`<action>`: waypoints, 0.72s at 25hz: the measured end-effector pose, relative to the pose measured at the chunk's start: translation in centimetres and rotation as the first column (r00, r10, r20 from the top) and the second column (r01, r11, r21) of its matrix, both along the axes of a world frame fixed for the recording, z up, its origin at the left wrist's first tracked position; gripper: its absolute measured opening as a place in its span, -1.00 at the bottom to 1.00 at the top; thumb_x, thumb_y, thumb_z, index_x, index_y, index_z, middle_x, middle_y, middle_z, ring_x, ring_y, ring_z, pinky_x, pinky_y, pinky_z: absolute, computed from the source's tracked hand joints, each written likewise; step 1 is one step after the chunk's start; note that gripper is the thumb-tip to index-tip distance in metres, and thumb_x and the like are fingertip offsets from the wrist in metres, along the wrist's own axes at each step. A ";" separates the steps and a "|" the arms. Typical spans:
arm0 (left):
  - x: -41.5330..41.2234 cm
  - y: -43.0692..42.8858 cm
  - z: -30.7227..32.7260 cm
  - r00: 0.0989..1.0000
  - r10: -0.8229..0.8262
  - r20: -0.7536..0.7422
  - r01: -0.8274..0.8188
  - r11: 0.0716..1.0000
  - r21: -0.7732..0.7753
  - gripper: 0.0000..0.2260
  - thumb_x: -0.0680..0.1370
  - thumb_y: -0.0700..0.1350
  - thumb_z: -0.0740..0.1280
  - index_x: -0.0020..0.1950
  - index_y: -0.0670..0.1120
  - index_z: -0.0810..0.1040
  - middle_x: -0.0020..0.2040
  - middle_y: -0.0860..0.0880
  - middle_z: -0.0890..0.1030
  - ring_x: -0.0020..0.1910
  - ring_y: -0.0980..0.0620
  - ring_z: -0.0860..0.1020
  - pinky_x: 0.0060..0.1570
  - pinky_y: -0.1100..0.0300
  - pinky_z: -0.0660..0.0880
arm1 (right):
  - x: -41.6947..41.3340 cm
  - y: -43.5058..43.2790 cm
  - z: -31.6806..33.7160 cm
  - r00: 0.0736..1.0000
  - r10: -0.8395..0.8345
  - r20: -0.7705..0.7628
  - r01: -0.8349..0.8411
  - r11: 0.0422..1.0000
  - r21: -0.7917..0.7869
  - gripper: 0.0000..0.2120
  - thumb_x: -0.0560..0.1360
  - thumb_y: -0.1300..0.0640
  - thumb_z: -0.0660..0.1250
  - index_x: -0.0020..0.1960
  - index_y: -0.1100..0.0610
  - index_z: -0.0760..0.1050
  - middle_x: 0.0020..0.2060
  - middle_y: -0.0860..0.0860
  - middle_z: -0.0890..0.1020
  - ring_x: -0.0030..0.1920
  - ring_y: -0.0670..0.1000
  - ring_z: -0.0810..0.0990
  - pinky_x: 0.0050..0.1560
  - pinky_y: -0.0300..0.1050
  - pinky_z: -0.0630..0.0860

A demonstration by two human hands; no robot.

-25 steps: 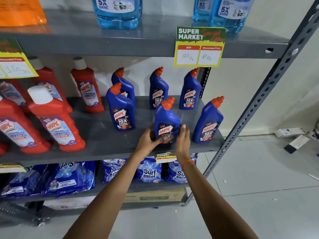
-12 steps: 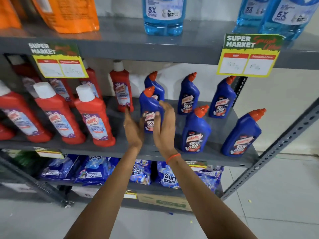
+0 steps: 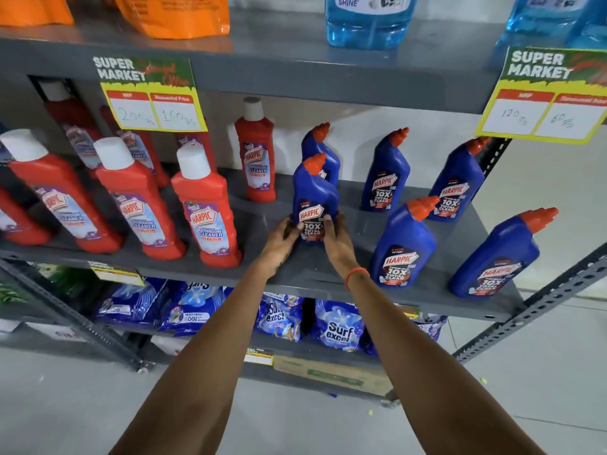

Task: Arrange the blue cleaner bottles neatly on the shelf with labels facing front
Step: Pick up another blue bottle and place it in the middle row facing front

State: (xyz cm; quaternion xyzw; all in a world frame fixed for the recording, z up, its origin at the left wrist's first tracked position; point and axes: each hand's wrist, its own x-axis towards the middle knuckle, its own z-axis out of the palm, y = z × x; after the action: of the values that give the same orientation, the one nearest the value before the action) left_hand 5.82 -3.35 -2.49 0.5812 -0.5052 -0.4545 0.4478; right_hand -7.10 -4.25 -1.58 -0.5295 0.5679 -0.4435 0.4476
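Observation:
Several blue cleaner bottles with orange caps stand on the grey middle shelf (image 3: 328,274). My left hand (image 3: 282,243) and my right hand (image 3: 336,239) clasp the base of the left front blue bottle (image 3: 313,195) from both sides; its label faces front. Directly behind it stands another blue bottle (image 3: 323,149), mostly hidden. Two more blue bottles (image 3: 386,175) (image 3: 458,185) stand at the back. The front middle blue bottle (image 3: 404,247) and the front right blue bottle (image 3: 499,257) stand near the shelf edge, labels forward.
Red bathroom cleaner bottles (image 3: 207,211) fill the shelf's left half. Yellow price cards (image 3: 152,103) (image 3: 545,103) hang from the upper shelf, which carries light blue bottles (image 3: 368,21) and orange pouches (image 3: 174,14). Detergent packs (image 3: 340,326) lie below. A slanted metal post (image 3: 538,303) runs at the right.
Both hands left the front middle blue bottle, moved left, and now grip the left front blue bottle lower at its base. The view has panned left.

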 end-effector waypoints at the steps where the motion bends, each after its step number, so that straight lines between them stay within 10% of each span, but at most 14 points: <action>1: 0.0 0.0 -0.2 1.000 0.006 -0.014 -0.005 1.000 0.004 -0.60 0.58 -0.03 0.21 0.39 -0.11 0.31 0.35 -0.12 0.46 0.27 0.00 0.43 0.20 0.22 0.32 | -0.3 0.0 -0.1 0.999 0.028 -0.029 -0.028 1.000 0.011 -0.58 0.60 -0.04 0.06 0.41 0.08 0.25 0.35 0.14 0.46 0.32 0.16 0.45 0.30 0.00 0.36; 10: 0.3 6.2 -3.2 0.982 0.179 -0.056 -0.184 0.977 -0.110 -0.69 0.55 -0.10 0.27 0.26 -0.18 0.44 0.14 -0.14 0.59 0.05 0.03 0.55 -0.13 0.56 0.45 | -0.7 6.8 -4.1 0.945 0.084 -0.315 -0.134 0.981 -0.140 -0.49 0.54 0.17 0.24 0.43 0.20 0.15 0.28 0.21 0.36 0.27 0.18 0.43 0.29 -0.03 0.38; 18: 0.8 6.8 -3.1 0.985 0.147 -0.087 -0.155 0.983 -0.102 -0.63 0.52 -0.12 0.32 0.29 -0.22 0.42 0.16 -0.14 0.58 0.09 0.01 0.55 -0.13 0.58 0.46 | -1.5 6.8 -3.9 0.956 0.134 -0.261 -0.168 0.979 -0.112 -0.48 0.51 0.20 0.30 0.41 0.13 0.19 0.28 0.15 0.51 0.27 0.10 0.50 0.29 0.03 0.48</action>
State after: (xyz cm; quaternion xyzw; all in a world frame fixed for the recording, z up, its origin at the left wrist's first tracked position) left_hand 6.65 3.40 -5.60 0.5742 -0.4652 -0.4140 0.5316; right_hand -8.55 2.53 -5.44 -0.6522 0.5471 -0.3739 0.3680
